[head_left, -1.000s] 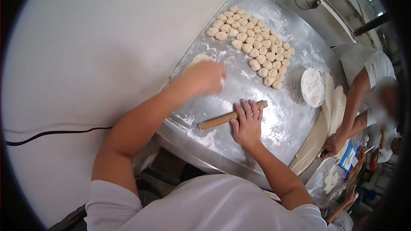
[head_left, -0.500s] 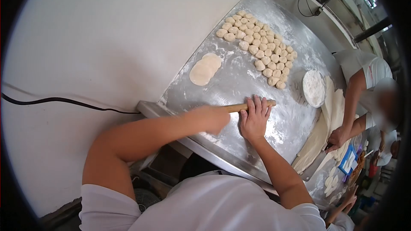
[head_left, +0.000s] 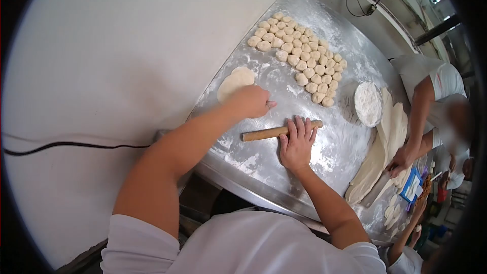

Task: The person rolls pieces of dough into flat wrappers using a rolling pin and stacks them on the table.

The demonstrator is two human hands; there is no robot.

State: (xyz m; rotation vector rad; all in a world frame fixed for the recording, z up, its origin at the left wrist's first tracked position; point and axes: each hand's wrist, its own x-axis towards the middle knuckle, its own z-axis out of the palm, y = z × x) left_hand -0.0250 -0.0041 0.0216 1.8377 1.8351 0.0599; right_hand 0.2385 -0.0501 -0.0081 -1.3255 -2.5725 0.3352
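My right hand (head_left: 297,147) lies on a wooden rolling pin (head_left: 271,133), its fingers spread flat across the right part. The pin rests on the floured metal table. Up and to the left, my left hand (head_left: 253,101) is curled closed, with its fingertips turned to the right. What it pinches, if anything, I cannot make out. Flat dough rounds (head_left: 234,82) overlap beside it, partly hidden behind the hand and forearm. Farther off sit many small dough balls (head_left: 307,50) in a close group.
A bowl of flour (head_left: 368,103) stands at the right. By it lies a long sheet of dough (head_left: 378,157), where a co-worker's hand (head_left: 403,161) holds a broad blade (head_left: 378,189). A blue item (head_left: 412,185) lies beyond. The wall (head_left: 127,61) borders the table's left side.
My left hand has left the rolling pin's left end and moved up to the flat dough rounds. My right hand stays on the pin. The view has shifted slightly.
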